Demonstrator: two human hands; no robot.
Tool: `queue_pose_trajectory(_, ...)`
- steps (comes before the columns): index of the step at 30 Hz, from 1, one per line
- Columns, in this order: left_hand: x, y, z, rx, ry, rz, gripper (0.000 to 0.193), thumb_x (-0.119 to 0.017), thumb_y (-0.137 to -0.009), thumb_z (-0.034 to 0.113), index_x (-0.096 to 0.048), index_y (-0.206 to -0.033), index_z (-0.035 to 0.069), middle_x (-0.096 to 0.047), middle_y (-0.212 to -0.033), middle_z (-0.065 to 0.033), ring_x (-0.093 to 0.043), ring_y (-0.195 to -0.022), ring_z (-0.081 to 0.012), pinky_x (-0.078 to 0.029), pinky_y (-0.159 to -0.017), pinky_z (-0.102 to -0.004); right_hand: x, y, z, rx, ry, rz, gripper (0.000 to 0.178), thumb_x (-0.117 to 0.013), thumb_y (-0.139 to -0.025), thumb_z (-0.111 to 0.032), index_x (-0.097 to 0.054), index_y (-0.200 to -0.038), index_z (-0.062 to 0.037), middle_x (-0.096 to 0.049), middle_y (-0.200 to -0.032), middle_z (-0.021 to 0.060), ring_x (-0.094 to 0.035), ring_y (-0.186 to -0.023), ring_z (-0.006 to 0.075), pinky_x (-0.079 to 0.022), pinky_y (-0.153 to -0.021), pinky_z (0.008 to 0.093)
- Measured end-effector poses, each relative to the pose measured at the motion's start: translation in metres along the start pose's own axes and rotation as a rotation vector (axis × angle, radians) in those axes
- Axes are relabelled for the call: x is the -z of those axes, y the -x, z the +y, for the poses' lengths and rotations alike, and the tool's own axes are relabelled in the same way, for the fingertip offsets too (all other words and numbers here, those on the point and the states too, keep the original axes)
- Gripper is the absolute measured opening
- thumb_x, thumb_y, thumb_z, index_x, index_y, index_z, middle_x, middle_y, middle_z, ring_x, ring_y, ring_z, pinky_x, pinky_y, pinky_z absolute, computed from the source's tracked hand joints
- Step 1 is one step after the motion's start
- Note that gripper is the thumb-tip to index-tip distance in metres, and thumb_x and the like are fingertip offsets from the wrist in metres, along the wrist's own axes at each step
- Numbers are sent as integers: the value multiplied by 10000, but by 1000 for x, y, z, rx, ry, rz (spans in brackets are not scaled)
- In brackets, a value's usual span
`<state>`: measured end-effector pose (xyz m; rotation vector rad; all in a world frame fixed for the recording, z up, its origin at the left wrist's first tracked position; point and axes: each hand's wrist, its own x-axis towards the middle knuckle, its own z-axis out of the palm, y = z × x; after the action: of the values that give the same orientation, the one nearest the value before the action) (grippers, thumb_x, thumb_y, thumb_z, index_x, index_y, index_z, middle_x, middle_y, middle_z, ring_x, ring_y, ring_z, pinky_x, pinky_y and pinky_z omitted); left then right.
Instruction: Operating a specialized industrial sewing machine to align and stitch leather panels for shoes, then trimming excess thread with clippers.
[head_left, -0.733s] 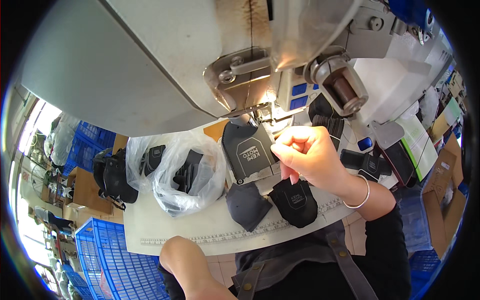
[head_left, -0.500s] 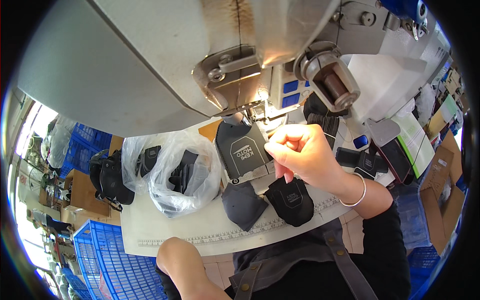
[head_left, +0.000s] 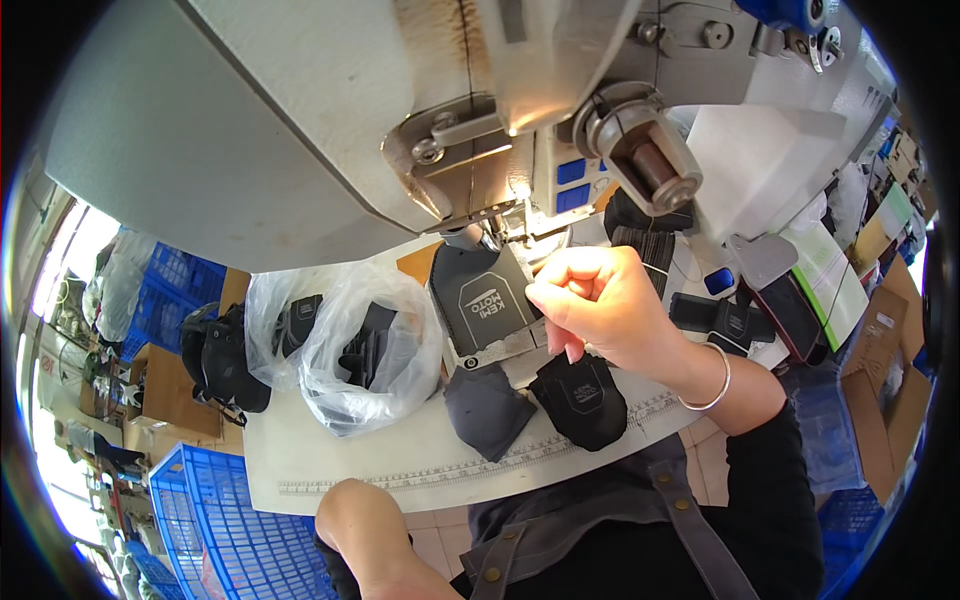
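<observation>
My right hand [head_left: 605, 305] is closed in a pinch, thumb against forefinger, over the right edge of a dark grey fabric piece [head_left: 490, 300]. Whatever lies between the fingertips is too small to make out. That piece has a pale printed emblem and small holes along its left edge; its far end lies by the presser foot of the sewing machine [head_left: 300, 150]. Nearer me are a plain grey fabric piece [head_left: 487, 412] and a black piece with an emblem [head_left: 582, 400]. My left arm is bent at the table's front edge, its hand out of view.
Left on the white table [head_left: 290, 455] stands a clear plastic bag [head_left: 405, 395] with dark pieces inside. A banded stack of dark pieces [head_left: 650, 255] lies beyond my right hand. A thread spool [head_left: 655, 170] hangs above. Blue crates [head_left: 240, 530] stand at lower left.
The view has shifted slightly. My right hand keeps its pinch at the same edge of the dark grey piece, and the fabric pieces lie as before.
</observation>
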<state>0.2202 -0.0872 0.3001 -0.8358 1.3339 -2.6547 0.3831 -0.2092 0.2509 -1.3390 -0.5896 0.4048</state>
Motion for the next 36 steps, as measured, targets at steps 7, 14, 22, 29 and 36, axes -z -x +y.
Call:
queue_pose_trajectory(7,2,5,0,9,-13,-48,647,-351,-853,512,-306,-1357,108,-206,-1448,-141,-114,-1354,-299,-47,-1079,-516,0,0,0,-10,10,17,154,-546,-827,-69,-562,-688,-5,-574,-532,55,-488,-399,58,-371,-385,181)
queue_pose_trajectory(14,2,9,-12,-26,-86,-72,613,-327,-877,496,-242,-1393,177,-140,-1479,-96,-78,-1367,-267,2,-1066,-549,2,0,2,-5,18,-32,139,-547,-827,-74,-572,-711,-4,-574,-540,55,-497,-414,58,-383,-401,179)
queue_pose_trajectory(22,1,6,-21,-171,-66,-16,624,-298,-840,319,-236,-1349,-36,-191,-1426,-176,-28,-1343,-402,-1,-1080,-521,3,0,2,-22,33,-18,155,-550,-798,-115,-558,-674,-22,-567,-545,37,-493,-430,55,-371,-407,198)
queue_pose_trajectory(29,0,9,-16,-66,-200,-50,590,-309,-896,486,-247,-1393,173,-225,-1455,-89,-169,-1348,-271,-64,-1062,-532,3,1,1,-18,48,-28,147,-538,-830,-83,-564,-704,-12,-572,-543,50,-494,-422,56,-383,-411,184)
queue_pose_trajectory(36,9,12,-11,-40,-407,-167,587,-301,-904,477,-263,-1386,144,-279,-1431,-104,-230,-1328,-278,-165,-1040,-513,4,1,0,-18,47,-33,144,-538,-830,-81,-566,-707,-13,-573,-545,47,-494,-423,53,-383,-412,182)
